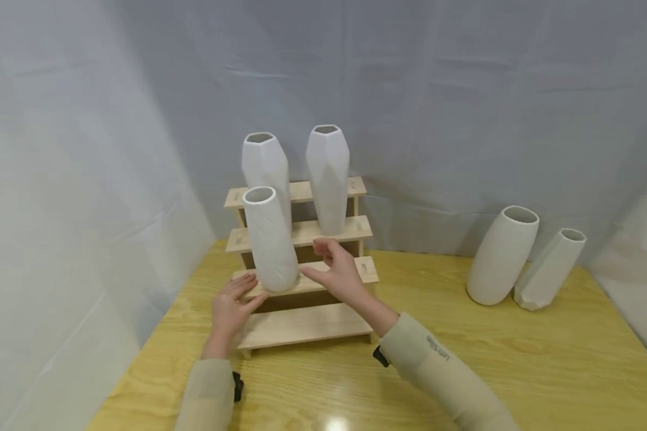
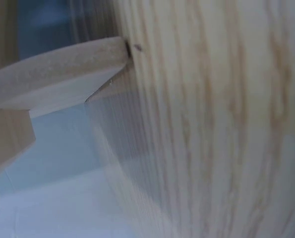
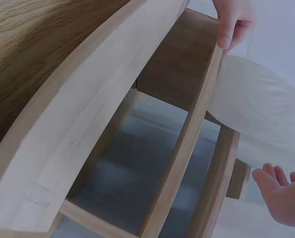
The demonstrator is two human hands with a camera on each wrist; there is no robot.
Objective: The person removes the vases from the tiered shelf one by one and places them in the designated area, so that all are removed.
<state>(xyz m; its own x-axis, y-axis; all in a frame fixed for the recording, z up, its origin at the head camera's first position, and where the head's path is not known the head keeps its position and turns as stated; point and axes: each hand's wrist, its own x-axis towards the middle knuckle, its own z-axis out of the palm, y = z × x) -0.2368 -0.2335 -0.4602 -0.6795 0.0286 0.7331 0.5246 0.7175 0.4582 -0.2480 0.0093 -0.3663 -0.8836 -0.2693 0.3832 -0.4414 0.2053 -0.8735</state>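
A white textured vase (image 1: 272, 248) stands on the second-lowest step of a wooden tiered stand (image 1: 307, 326). To its left, my left hand (image 1: 232, 305) rests at the step's end with the thumb spread along the front edge. The right wrist view shows that thumb touching the edge, beside the vase (image 3: 264, 101). My right hand (image 1: 338, 272) is held just right of the vase, apart from it, with fingers loosely bent and nothing in them. Up close, the left wrist view has pale grained wood (image 2: 202, 124) and a sliver of finger at the left edge.
Behind are two faceted white vases, a left one (image 1: 266, 161) with its base hidden and a right one (image 1: 329, 173) on the second-highest step. At the table's right stand a rounded vase (image 1: 501, 257) and a slimmer faceted vase (image 1: 550, 272). Pale cloth hangs around the table.
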